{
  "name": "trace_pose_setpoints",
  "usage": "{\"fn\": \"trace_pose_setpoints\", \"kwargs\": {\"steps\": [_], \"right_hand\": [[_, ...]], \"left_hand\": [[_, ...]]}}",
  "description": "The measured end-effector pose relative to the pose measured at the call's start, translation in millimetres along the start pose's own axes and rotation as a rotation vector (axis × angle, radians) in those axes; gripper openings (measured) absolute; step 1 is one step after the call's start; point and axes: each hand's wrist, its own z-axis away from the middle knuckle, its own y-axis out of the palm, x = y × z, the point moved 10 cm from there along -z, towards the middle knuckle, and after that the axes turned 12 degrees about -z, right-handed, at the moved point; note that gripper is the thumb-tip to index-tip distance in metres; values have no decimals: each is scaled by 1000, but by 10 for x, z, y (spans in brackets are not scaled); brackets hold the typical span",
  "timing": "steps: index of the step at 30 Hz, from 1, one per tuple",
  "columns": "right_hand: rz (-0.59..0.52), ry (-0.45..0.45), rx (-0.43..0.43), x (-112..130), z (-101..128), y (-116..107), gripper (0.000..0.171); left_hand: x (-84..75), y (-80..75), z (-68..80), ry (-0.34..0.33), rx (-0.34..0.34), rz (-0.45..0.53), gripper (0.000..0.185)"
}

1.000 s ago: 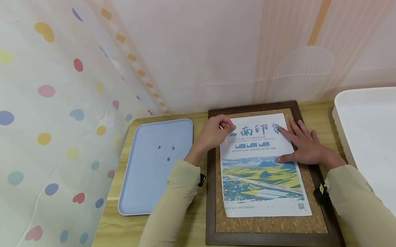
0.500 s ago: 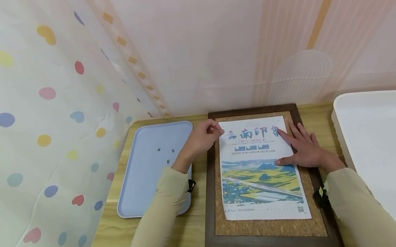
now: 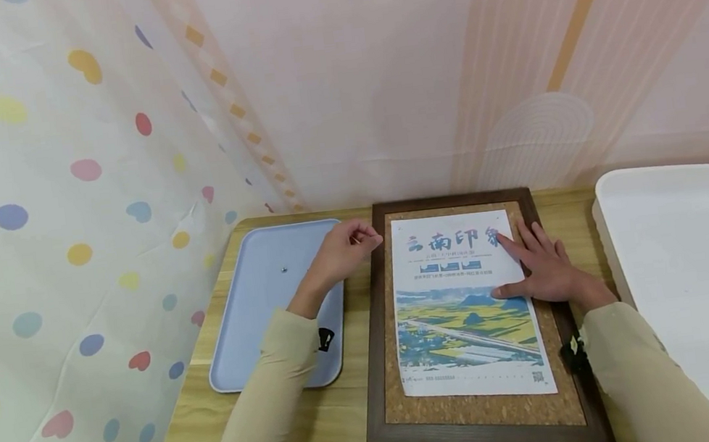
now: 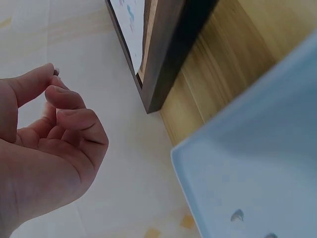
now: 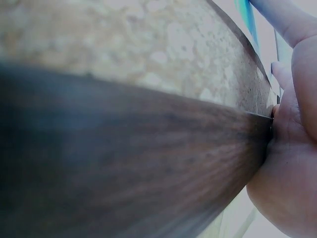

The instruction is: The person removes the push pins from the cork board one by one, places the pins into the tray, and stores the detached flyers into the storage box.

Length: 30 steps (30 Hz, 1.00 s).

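Note:
A printed poster (image 3: 463,311) lies on a cork board with a dark wooden frame (image 3: 371,365). My right hand (image 3: 547,268) lies flat on the poster's upper right part, fingers straight, pressing it down. My left hand (image 3: 344,247) hovers over the right edge of a light blue tray (image 3: 261,319), left of the board. Its fingers are curled, and thumb and forefinger pinch what looks like a small pin (image 3: 356,237). In the left wrist view the curled left hand (image 4: 54,124) is beside the frame's corner (image 4: 168,54). The right wrist view shows the frame (image 5: 124,163) close up.
A small metal pin (image 3: 283,268) lies in the blue tray, and the left wrist view shows two pins (image 4: 237,215) there. A large white tray (image 3: 695,270) stands right of the board. Curtains hang behind and to the left of the wooden table (image 3: 345,426).
My left hand has left the poster's top left corner and moved left to the blue tray's edge, fingers still pinched. The right hand has stayed on the poster.

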Motion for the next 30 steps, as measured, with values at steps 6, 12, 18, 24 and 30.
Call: {"fn": "trace_pose_setpoints", "kwargs": {"steps": [6, 12, 18, 24, 30], "right_hand": [[-7, 0, -3, 5, 5, -2, 112], [-12, -4, -2, 16, 2, 0, 112], [-4, -5, -6, 31, 1, -6, 112], [-5, -4, -7, 45, 11, -2, 112], [-5, -7, -9, 58, 12, -2, 112]], "left_hand": [[116, -89, 52, -27, -2, 1, 15], [296, -249, 103, -61, -32, -17, 15], [501, -392, 172, -109, -53, -43, 17], [694, -499, 258, -159, -57, -35, 22], [900, -612, 332, -195, -79, -44, 24]]}}
